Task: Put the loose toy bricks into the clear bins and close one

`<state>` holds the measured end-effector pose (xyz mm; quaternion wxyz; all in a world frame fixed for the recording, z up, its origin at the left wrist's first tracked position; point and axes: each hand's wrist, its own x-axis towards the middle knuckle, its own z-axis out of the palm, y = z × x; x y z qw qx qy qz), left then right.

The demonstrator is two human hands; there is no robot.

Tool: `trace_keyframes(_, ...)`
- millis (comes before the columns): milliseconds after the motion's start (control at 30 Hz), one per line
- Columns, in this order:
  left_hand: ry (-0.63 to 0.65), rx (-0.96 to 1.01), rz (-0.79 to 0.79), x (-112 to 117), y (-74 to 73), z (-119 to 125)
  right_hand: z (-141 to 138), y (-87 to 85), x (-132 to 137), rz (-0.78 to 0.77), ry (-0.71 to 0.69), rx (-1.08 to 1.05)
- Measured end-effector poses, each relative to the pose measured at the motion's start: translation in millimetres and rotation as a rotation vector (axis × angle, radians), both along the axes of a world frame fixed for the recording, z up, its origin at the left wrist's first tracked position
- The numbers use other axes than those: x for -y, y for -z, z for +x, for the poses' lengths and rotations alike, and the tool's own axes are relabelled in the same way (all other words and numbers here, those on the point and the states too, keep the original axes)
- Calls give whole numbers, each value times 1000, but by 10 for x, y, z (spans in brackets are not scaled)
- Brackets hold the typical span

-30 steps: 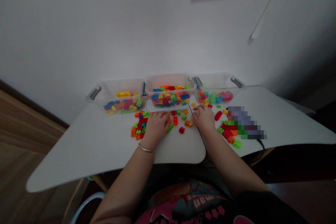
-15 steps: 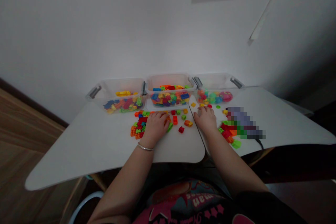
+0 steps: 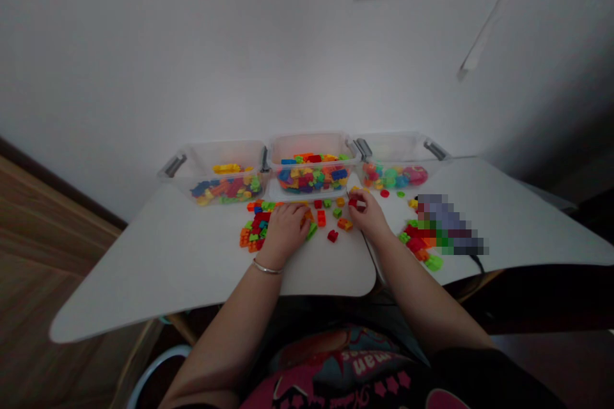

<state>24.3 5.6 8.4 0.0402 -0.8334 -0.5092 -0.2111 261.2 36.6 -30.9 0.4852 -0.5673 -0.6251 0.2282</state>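
My left hand point(image 3: 286, 230) lies over the right side of a pile of colourful toy bricks point(image 3: 251, 236), fingers bent down and the thumb apart. A green brick point(image 3: 312, 230) is beside its thumb; what lies under the palm is hidden. My right hand point(image 3: 370, 216), at the seam between the two tabletops, pinches a small red brick point(image 3: 354, 203) between thumb and fingers. Between the hands lie an orange-red brick point(image 3: 321, 218), a dark red brick point(image 3: 332, 236), an orange-and-yellow brick point(image 3: 345, 224) and several small green and red ones.
Three clear bins stand along the wall: the left bin point(image 3: 225, 152) and middle bin point(image 3: 311, 144) hold bricks, the right bin point(image 3: 396, 147) colourful round pieces. Right of my right arm are more bricks point(image 3: 417, 239) and a blurred-out object point(image 3: 446, 223) with a cable.
My right hand has moved slightly left and turned, and now a red brick shows between its thumb and fingers. My left hand has stayed over the pile.
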Motion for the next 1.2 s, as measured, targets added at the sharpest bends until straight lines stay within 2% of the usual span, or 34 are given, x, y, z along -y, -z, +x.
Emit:
trace_keyframes(100, 0, 3, 2, 3, -1, -1, -24, 38, 11, 31, -132, -128)
trace_keyframes(300, 6, 33, 6, 8, -8, 0, -152, -44, 168, 165, -400, 91)
trace_keyframes(433, 14, 46, 32, 3, -2, -5, -212, -127, 235, 185, -456, 119)
trace_keyframes(500, 17, 47, 69, 7, -9, -5, -183, -150, 225, 231, -356, 122)
trace_keyframes(600, 46, 43, 124, 18, -30, 6, -66, -145, 164, 263, -28, 241)
trace_keyframes(667, 76, 40, 144, 21, -40, 16, 22, -110, 113, 175, 185, 343)
trace_keyframes(733, 97, 43, 151, 18, -44, 21, 86, -60, 64, 50, 302, 430)
trace_keyframes(867, 95, 58, 138, 5, -38, 13, 105, -2, -31, -79, 326, 542)
trace_keyframes(967, 94, 72, 125, 5, -30, 3, 62, -32, -98, -127, 333, 593)
trace_keyframes(1200, 93, 85, 91, 15, -22, 0, -3, -111, -208, -154, 358, 714)
